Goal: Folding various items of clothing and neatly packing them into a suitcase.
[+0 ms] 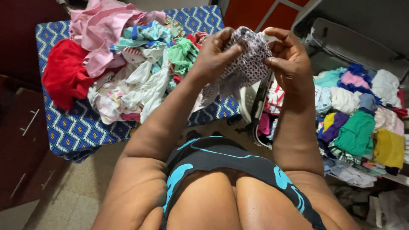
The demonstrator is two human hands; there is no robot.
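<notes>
1. Left hand [215,53] raised in front of the chest, fingers curled, thumb and fingertips pinching the left edge of a small spotted cloth [249,59].
2. Right hand [289,59] level with it, just to the right, fingers bent and pinching the right edge of the same cloth.
3. Cloth held up between both hands, touching both, white with dark dots; upper part bunched between the fingertips, a loose tail hanging down and to the left, below the left hand.
4. Long axis of the cloth running roughly from upper right to lower left; neither hand clearly nearer, both gripping at about the same height.
5. Far and to the left of the hands: a surface under a blue patterned cover [76,127], heaped with a clothes pile [136,72] of pink, white and green pieces, a red garment [64,74] at its left edge.
6. Near and to the right, below the right hand: an open suitcase [341,42] with a grey lid raised at the far side, filled with folded clothes [353,123] in green, yellow, purple, pink and white.
7. Cloth hanging between pile and suitcase, above the near right corner of the covered surface and the suitcase's left rim, touching neither.
8. Dark wooden drawers [21,140] with metal handles at the far left, well apart from both hands.
</notes>
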